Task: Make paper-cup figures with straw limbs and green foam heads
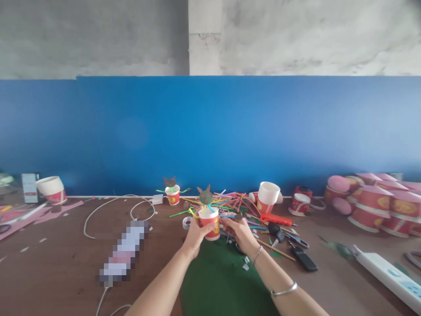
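Observation:
A red and white paper cup (209,225) is held upright by my left hand (196,235), its fingers wrapped round the cup's left side. A dark green paper head with pointed ears (205,196) rises from the cup's rim. On the left of the cup a yellow straw (193,213) sticks out. To the right, a blue straw (226,215) reaches from the cup to my right hand (241,232), whose fingers pinch it near a small dark piece. Part of that grip is hidden by the fingers.
A similar decorated cup (173,195) stands behind. Coloured straws (230,202), tape (187,223), an orange cutter (276,219) and keys (276,232) lie around. A blurred phone (125,250) is left, a power strip (388,274) and stacked cups (371,208) right. Dark green sheet (223,281) lies in front.

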The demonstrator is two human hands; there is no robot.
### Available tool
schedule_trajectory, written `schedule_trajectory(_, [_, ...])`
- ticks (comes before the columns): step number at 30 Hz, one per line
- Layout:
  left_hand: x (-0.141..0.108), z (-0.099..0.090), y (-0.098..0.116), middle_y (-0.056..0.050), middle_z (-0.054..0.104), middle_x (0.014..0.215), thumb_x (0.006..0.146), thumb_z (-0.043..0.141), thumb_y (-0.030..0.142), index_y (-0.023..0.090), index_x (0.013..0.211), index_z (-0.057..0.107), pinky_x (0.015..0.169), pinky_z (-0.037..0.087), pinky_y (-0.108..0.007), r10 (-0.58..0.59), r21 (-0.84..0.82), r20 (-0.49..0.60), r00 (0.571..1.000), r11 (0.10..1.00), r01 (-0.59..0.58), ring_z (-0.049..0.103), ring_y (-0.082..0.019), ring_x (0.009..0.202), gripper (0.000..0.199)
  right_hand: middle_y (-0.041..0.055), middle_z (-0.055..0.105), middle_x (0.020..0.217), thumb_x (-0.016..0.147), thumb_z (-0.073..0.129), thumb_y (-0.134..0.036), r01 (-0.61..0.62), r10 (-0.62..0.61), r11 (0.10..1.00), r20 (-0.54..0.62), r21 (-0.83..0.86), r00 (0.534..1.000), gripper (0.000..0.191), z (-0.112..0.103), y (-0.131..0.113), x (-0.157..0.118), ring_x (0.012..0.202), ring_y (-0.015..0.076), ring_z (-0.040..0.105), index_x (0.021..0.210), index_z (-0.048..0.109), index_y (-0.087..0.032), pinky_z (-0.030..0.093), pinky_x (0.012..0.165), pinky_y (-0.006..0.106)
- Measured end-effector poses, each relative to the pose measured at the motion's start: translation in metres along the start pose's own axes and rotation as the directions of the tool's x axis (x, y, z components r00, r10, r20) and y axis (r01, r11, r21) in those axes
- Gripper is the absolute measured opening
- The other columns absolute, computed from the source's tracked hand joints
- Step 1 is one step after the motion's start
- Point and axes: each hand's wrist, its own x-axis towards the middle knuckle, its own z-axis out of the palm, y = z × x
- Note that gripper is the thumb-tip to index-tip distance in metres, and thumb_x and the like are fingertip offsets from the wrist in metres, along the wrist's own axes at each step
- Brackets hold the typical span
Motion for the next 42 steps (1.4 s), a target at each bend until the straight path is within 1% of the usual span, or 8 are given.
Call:
schedule_trajectory(6, [-0.006,0.008,0.009,-0.012,0.069,0.105,0.061,0.079,0.028,0.015,0.113,0.06,0.089,0.045,-0.038,-0.034,0.035,0.079,0.996,0.999,0.031,0.063,-0.027,0.097,0.057,0.001,0.059,0.05,0.061,0.074,-0.048,0.048,-0.048,0.999,-0.014,-0.015,0.999,0.036,0.003,-0.004,-0.002,0.043,0.0091,0.045,0.066,0.066,-0.014,0.031,0.043,0.023])
schedule_trajectory(12, [-0.004,0.004,0.004,-0.013,0.066,0.111,0.059,0.08,0.029,0.017,0.115,0.057,0.09,0.044,-0.039,-0.049,0.021,0.037,0.998,0.999,0.048,0.06,-0.028,0.104,0.062,0.0003,0.058,0.05,0.06,0.074,-0.051,0.06,-0.061,0.997,-0.023,-0.04,0.998,0.037,0.005,-0.006,-0.004,0.043,0.0091,0.044,0.063,0.062,-0.016,0.032,0.042,0.023])
schedule_trajectory(17, [-0.002,-0.001,-0.003,-0.012,0.066,0.109,0.06,0.08,0.025,0.016,0.115,0.055,0.087,0.044,-0.034,-0.094,0.066,0.039,0.995,0.994,0.091,0.061,-0.025,0.099,0.061,-0.0015,0.055,0.052,0.066,0.071,-0.052,0.076,-0.076,0.997,-0.006,0.013,0.997,0.037,0.005,-0.009,-0.006,0.045,0.0095,0.045,0.065,0.058,-0.018,0.03,0.042,0.022])
schedule_trajectory(30, [-0.007,0.002,0.002,-0.011,0.069,0.092,0.062,0.077,0.032,0.015,0.109,0.055,0.078,0.046,-0.034,-0.135,0.024,0.149,0.98,0.991,0.132,0.065,-0.024,0.084,0.054,-0.0036,0.05,0.055,0.064,0.069,-0.041,-0.099,0.048,0.974,0.239,0.206,0.97,0.028,0.006,-0.01,-0.01,0.047,0.0102,0.05,0.067,0.054,-0.017,0.032,0.042,0.02])
schedule_trajectory(33, [-0.005,0.001,0.001,-0.01,0.068,0.094,0.063,0.076,0.035,0.015,0.108,0.054,0.078,0.047,-0.033,-0.11,0.077,0.094,0.989,0.992,0.103,0.064,-0.022,0.085,0.054,-0.0031,0.052,0.057,0.068,0.067,-0.043,-0.008,-0.014,0.989,0.148,0.147,0.989,0.029,0.008,-0.01,-0.011,0.049,0.0107,0.05,0.066,0.052,-0.018,0.032,0.044,0.021])
schedule_trajectory(36, [-0.004,0.002,0.0,-0.009,0.066,0.096,0.06,0.078,0.033,0.014,0.107,0.053,0.076,0.047,-0.03,-0.067,0.223,-0.014,0.998,0.972,0.069,0.063,-0.02,0.085,0.056,-0.0035,0.052,0.056,0.072,0.065,-0.045,0.131,-0.131,0.991,0.01,-0.019,0.991,0.031,0.011,-0.007,-0.011,0.05,0.0104,0.046,0.065,0.051,-0.018,0.033,0.046,0.021])
schedule_trajectory(39, [-0.003,0.006,-0.001,-0.01,0.065,0.095,0.057,0.079,0.032,0.013,0.107,0.051,0.074,0.048,-0.03,0.015,0.378,-0.14,0.99,0.925,0.039,0.062,-0.021,0.085,0.06,-0.0015,0.055,0.06,0.072,0.066,-0.046,0.282,-0.292,0.943,-0.029,-0.177,0.956,0.03,0.014,-0.003,-0.012,0.055,0.0128,0.049,0.069,0.056,-0.018,0.038,0.051,0.023])
schedule_trajectory(42, [-0.002,0.01,-0.004,-0.011,0.065,0.095,0.059,0.075,0.033,0.012,0.105,0.053,0.076,0.047,-0.031,0.095,0.485,-0.215,0.972,0.874,0.022,0.062,-0.022,0.086,0.055,0.0018,0.059,0.069,0.077,0.062,-0.043,0.419,-0.434,0.859,0.016,-0.295,0.901,0.025,0.017,-0.001,-0.014,0.065,0.0164,0.054,0.077,0.059,-0.018,0.043,0.061,0.026])
